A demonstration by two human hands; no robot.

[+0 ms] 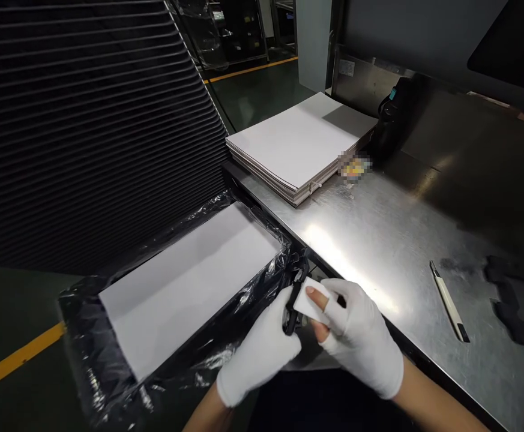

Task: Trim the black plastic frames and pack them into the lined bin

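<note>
My left hand (264, 342), in a white glove, is closed around a black part (295, 303) with an irregular edge, held upright just off the bench edge. A small white pad (310, 300) is pinched in my right hand (361, 336), whose glove leaves the thumb and a fingertip bare. The pad lies against or right beside the black part; whether it presses on it I cannot tell. Left of my hands is a white sheet (189, 288) in a box or tray lined with black plastic film (95, 372).
A metal bench (392, 264) runs along the right. On it are a stack of white boards (302, 138), a utility knife (449, 303), a black frame-like part (518, 303) and a dark bottle (390, 117). A tall stack of ribbed black trays (86, 132) rises at the left.
</note>
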